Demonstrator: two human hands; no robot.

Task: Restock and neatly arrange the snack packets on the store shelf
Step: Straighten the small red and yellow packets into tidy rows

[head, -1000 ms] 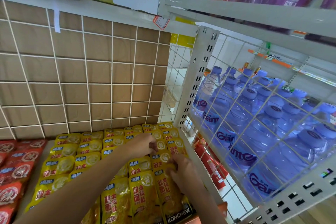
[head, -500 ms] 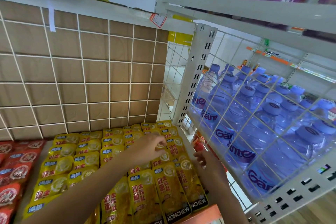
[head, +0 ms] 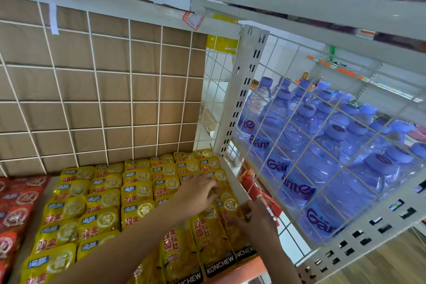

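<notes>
Fingers (head: 211,188) of left hand (head: 196,193) lie flat on yellow packets (head: 103,203); right hand (head: 258,221) seemingly pinches one.

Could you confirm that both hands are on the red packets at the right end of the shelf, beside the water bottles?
Not quite: in the head view the left hand and right hand are on yellow packets; the red packets lie at the far left. The rest holds.

The yellow snack packets (head: 103,221) at 6 o'clock are glossy, crinkled plastic film. At 10 o'clock a white-painted metal wire grid (head: 130,71) fronts matt brown cardboard (head: 110,53). The water bottles (head: 322,168) at 3 o'clock are clear bluish plastic. The floor (head: 391,260) at 5 o'clock looks like wood.
</notes>
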